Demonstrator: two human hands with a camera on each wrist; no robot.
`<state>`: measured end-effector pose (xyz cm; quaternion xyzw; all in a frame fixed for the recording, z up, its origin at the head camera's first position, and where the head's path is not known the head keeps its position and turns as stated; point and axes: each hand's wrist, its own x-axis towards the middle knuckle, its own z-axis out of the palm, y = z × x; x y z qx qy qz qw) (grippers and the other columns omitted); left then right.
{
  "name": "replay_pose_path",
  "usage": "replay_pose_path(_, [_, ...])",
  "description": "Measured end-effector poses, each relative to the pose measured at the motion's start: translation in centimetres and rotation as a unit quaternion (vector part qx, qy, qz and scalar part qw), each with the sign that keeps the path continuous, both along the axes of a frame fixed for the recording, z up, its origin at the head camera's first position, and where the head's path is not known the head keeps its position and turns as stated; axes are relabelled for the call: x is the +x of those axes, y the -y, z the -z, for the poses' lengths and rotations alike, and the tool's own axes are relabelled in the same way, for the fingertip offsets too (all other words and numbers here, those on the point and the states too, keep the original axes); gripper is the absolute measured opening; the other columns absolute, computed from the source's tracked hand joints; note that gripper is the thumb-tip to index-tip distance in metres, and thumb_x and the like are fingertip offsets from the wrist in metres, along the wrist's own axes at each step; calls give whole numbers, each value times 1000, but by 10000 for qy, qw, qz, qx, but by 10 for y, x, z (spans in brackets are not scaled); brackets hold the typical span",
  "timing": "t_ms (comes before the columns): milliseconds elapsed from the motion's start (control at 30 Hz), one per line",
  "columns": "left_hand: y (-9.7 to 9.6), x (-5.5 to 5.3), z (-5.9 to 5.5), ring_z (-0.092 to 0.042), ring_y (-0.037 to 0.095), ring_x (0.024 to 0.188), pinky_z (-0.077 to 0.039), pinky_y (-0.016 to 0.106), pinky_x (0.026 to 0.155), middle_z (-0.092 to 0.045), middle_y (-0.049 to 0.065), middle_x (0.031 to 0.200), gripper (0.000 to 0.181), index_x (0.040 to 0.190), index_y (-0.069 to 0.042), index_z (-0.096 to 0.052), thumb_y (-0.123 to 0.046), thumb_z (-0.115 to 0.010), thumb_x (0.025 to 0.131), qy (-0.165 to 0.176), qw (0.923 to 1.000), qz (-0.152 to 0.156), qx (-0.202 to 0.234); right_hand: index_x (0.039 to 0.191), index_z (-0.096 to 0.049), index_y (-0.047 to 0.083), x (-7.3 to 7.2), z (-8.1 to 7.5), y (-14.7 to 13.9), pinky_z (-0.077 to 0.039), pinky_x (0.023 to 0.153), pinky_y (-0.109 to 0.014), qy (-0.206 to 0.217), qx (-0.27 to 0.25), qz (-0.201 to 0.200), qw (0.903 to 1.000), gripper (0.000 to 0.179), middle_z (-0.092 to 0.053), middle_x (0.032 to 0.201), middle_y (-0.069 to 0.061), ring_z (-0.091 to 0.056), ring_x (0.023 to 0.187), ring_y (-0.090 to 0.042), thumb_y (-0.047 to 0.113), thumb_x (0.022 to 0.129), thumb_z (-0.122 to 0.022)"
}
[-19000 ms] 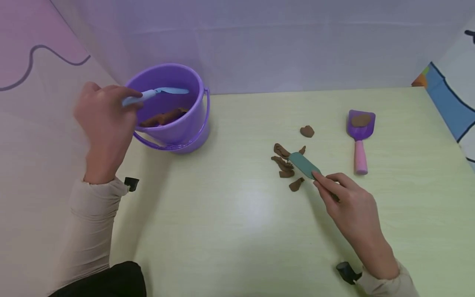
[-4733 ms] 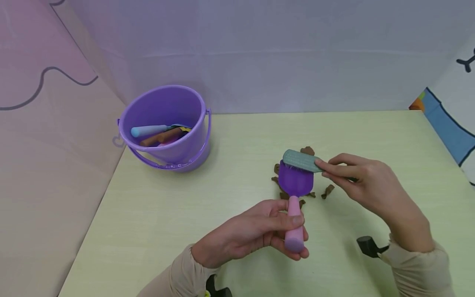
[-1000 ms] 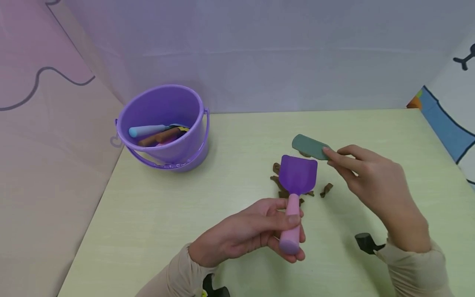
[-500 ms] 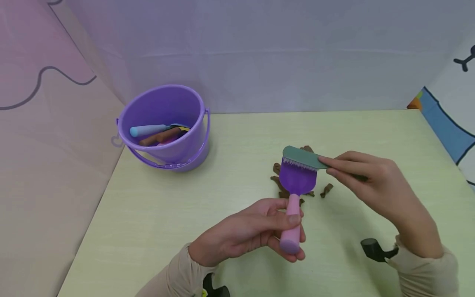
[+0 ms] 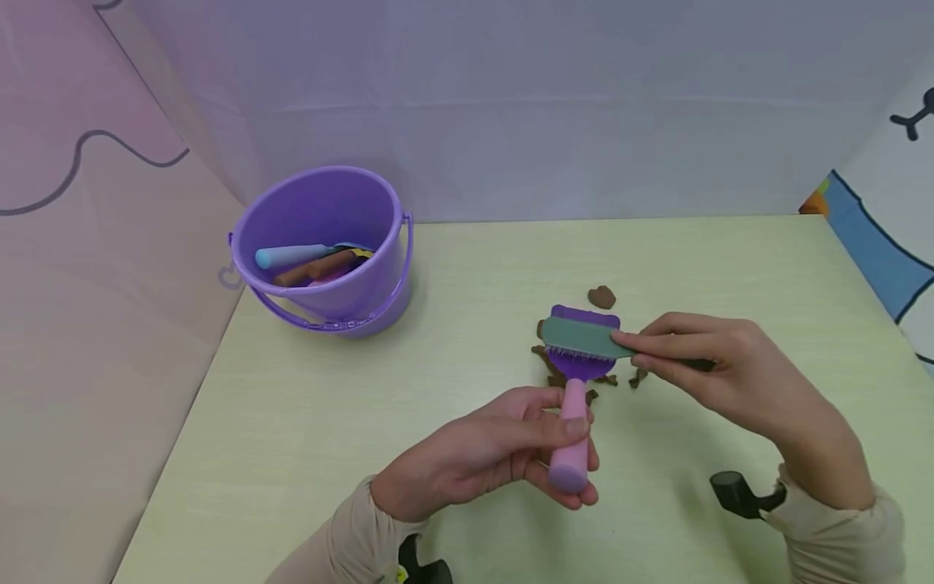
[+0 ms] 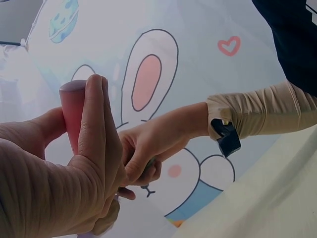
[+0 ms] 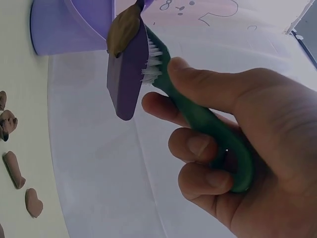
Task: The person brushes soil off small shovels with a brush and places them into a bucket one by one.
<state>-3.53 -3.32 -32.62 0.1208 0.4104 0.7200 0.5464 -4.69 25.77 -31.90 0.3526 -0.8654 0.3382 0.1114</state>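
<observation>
In the head view my left hand (image 5: 481,450) grips the pink handle of a toy shovel (image 5: 567,466), its purple blade pointing away from me. My right hand (image 5: 737,381) holds a green brush (image 5: 580,336) by its handle, bristles against the blade. A brown, clay-like lump (image 7: 124,29) clings to the blade's side opposite the bristles, seen in the right wrist view. Beneath and around the blade lie several brown pieces (image 5: 541,352), partly hidden by it. Another brown piece (image 5: 601,297) lies just beyond the blade.
A purple bucket (image 5: 343,302) stands at the back left of the pale table (image 5: 306,422). Inside it are a light-blue-handled tool (image 5: 292,256) and brown pieces (image 5: 317,269). A cloth backdrop (image 5: 511,122) rises behind the table.
Earlier, my left hand held the light-blue tool at the bucket and the shovel lay at right; it now holds the shovel. Over the last second the brush has moved down the blade towards me.
</observation>
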Motion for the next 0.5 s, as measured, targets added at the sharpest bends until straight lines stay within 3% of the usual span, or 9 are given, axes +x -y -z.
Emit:
replay_pose_path(233, [0,0,-1,-78,17,85,-64,30,83,-65,3,100,19,121,-13,-48,-20,-57,106,-3,10000,1,-19,124,-78,18,0,4,0,-46,66,-10,-113,-73,84,9999,31,-74,106,6,-59,77,5,15,94,-77])
replay_pose_path(500, [0,1,-1,-78,17,86,-64,31,85,-65,3,101,20,121,-13,-48,-20,-58,106,-37,10000,46,17,123,-78,20,-2,4,2,-43,63,-10,-340,187,411,9984,26,-74,105,8,-56,73,8,28,99,-70])
